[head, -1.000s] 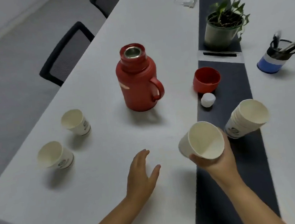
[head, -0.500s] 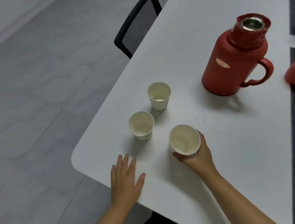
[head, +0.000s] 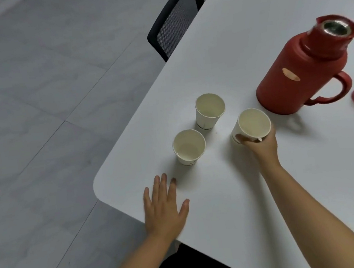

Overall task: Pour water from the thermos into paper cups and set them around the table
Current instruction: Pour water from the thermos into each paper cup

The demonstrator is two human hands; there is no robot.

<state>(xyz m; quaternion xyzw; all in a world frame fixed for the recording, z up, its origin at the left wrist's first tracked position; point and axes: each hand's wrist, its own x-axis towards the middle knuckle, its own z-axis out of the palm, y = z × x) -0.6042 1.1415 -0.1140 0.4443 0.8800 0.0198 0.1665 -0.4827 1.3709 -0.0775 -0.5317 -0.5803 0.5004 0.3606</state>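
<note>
The right hand point(head: 260, 146) grips a third paper cup point(head: 251, 125) by its near side, tilted and just short of the open red thermos point(head: 298, 76), while the left hand point(head: 165, 208) lies flat with fingers spread on the tabletop point(head: 236, 204). Just beyond the left hand stand two cups, the near cup point(head: 188, 147) and the far cup point(head: 210, 110); whether either holds water I cannot tell. By my reading the cups are only gathered, so the pouring and setting them around remain
</note>
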